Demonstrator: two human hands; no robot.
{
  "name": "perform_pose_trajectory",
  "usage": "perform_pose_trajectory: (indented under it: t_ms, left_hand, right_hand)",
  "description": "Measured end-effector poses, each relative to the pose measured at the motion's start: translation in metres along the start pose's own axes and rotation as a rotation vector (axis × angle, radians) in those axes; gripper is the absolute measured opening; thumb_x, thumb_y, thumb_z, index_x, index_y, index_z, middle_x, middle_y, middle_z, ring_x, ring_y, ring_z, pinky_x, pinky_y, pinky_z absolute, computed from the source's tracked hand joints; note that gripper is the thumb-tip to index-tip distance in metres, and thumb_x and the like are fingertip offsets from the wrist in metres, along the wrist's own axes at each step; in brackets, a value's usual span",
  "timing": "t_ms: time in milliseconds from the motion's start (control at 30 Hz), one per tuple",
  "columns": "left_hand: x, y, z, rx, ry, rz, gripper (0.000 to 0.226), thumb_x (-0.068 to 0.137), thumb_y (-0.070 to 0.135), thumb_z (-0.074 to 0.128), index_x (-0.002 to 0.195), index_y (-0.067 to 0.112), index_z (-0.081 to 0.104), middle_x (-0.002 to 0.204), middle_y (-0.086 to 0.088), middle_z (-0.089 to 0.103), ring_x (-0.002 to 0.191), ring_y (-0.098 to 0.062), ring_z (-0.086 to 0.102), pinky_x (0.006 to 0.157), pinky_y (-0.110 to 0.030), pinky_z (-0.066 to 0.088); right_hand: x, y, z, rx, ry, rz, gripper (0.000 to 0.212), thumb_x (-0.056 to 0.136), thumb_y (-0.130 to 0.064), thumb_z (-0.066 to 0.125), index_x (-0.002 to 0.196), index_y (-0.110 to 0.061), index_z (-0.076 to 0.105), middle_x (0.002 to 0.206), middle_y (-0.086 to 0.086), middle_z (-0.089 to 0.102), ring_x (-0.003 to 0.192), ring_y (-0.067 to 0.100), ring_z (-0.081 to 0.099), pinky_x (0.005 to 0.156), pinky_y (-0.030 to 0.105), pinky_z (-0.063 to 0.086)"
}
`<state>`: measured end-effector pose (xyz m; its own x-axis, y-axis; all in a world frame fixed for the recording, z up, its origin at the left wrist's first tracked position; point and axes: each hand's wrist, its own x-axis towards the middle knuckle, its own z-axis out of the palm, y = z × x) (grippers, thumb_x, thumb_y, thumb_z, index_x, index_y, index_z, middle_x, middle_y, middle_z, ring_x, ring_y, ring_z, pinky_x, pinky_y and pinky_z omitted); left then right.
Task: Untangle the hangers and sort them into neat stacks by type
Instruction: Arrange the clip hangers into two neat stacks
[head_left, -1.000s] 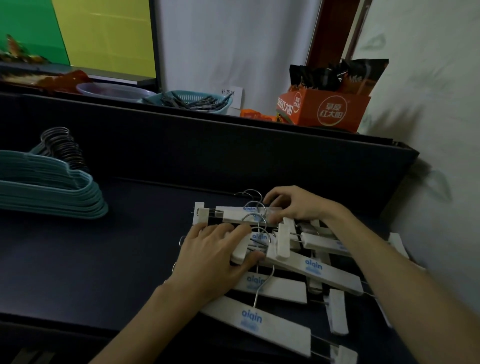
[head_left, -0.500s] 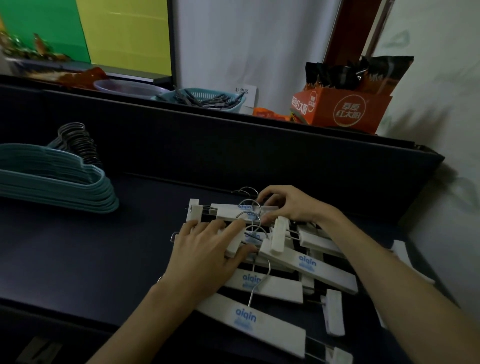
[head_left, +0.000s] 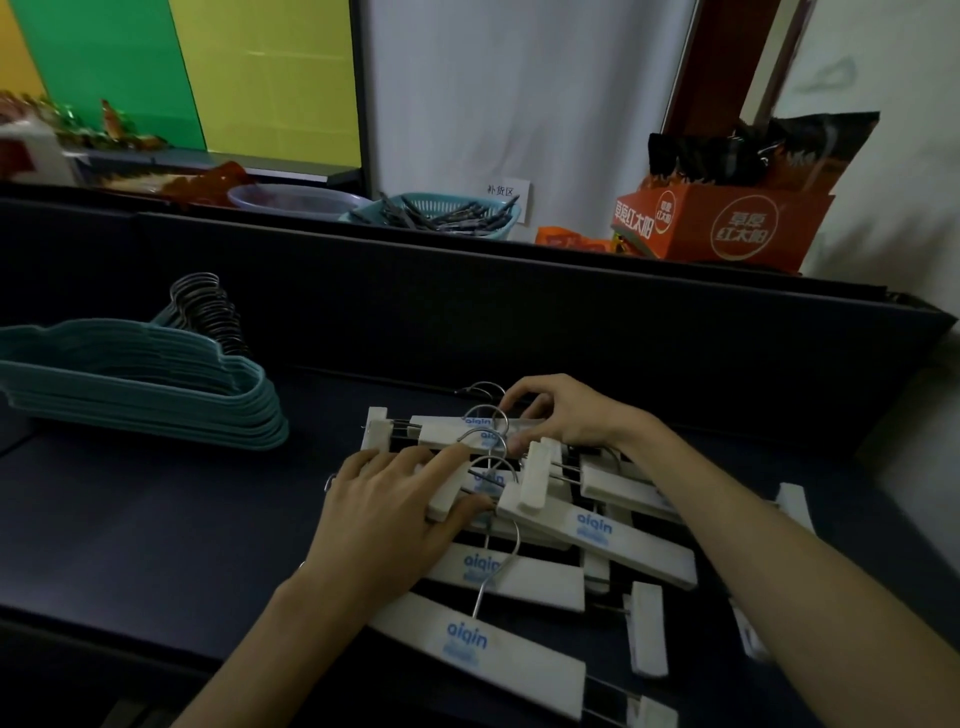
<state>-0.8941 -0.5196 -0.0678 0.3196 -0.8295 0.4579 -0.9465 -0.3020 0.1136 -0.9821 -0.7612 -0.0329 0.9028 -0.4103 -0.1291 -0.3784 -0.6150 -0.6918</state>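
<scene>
Several white clip hangers (head_left: 597, 535) with blue lettering and metal hooks lie tangled on the dark table (head_left: 130, 519), right of centre. My left hand (head_left: 395, 514) lies over the pile's left side, with fingers and thumb closed around a white clip. My right hand (head_left: 566, 415) rests on the farthest white hanger (head_left: 447, 428), fingertips pinching its bar near the hook. A neat stack of teal hangers (head_left: 156, 395) with dark hooks sits at the far left.
A dark raised panel (head_left: 467, 312) runs behind the table. Beyond it stand a teal basket (head_left: 436, 213) of dark clips, a pale bowl (head_left: 291, 200) and an orange carton (head_left: 727, 223). A white wall (head_left: 893, 156) closes the right side.
Both hands stay on the white hanger pile with almost the same grip. The view has shifted a little to the left, so the teal stack sits further into the frame.
</scene>
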Motion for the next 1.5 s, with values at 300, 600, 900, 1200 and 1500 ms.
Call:
perform_pose_trajectory:
  t_ms: [300, 600, 900, 1200, 1500]
  left_hand:
    - [-0.005, -0.039, -0.011, -0.008, -0.061, -0.023, 0.064, 0.089, 0.073, 0.018, 0.124, 0.033, 0.054, 0.111, 0.007, 0.068, 0.094, -0.019, 0.066, 0.090, -0.042, 0.047]
    - [-0.001, -0.040, -0.021, -0.043, -0.056, 0.001, 0.068, 0.084, 0.077, 0.020, 0.123, 0.034, 0.055, 0.112, 0.007, 0.068, 0.096, -0.018, 0.067, 0.087, -0.041, 0.047]
    - [0.007, -0.025, -0.024, -0.165, -0.156, 0.054, 0.056, 0.089, 0.058, 0.048, 0.137, 0.029, 0.044, 0.138, 0.005, 0.052, 0.123, -0.014, 0.050, 0.096, -0.029, 0.038]
    - [0.007, -0.016, -0.023, -0.183, -0.072, 0.067, 0.052, 0.090, 0.054, 0.049, 0.132, 0.023, 0.051, 0.125, 0.000, 0.061, 0.108, -0.020, 0.059, 0.086, -0.032, 0.042]
    - [0.011, -0.008, -0.013, -0.142, 0.042, 0.156, 0.054, 0.086, 0.055, 0.043, 0.113, 0.012, 0.063, 0.103, -0.006, 0.069, 0.082, -0.024, 0.068, 0.065, -0.032, 0.051]
  right_hand:
    - [0.008, -0.023, 0.016, 0.006, 0.180, -0.031, 0.029, 0.073, -0.038, 0.079, 0.097, -0.041, 0.064, 0.099, -0.005, 0.068, 0.096, 0.009, 0.064, 0.091, 0.037, 0.053]
    - [-0.089, 0.001, -0.021, -0.108, 0.353, 0.046, 0.028, 0.079, -0.040, 0.072, 0.106, -0.035, 0.064, 0.099, -0.009, 0.069, 0.094, 0.002, 0.064, 0.089, 0.026, 0.051]
    - [-0.140, 0.022, -0.015, -0.065, 0.095, 0.178, 0.048, 0.059, -0.062, 0.079, 0.101, -0.044, 0.062, 0.116, -0.016, 0.060, 0.111, 0.003, 0.054, 0.100, 0.033, 0.044]
    - [-0.137, 0.022, -0.009, -0.108, 0.094, 0.202, 0.041, 0.069, -0.041, 0.081, 0.100, -0.043, 0.054, 0.110, -0.006, 0.052, 0.100, 0.012, 0.054, 0.086, 0.030, 0.049]
    - [-0.141, 0.026, -0.017, -0.124, 0.256, 0.116, 0.038, 0.068, -0.033, 0.083, 0.094, -0.035, 0.054, 0.102, -0.006, 0.051, 0.091, 0.011, 0.051, 0.075, 0.027, 0.043]
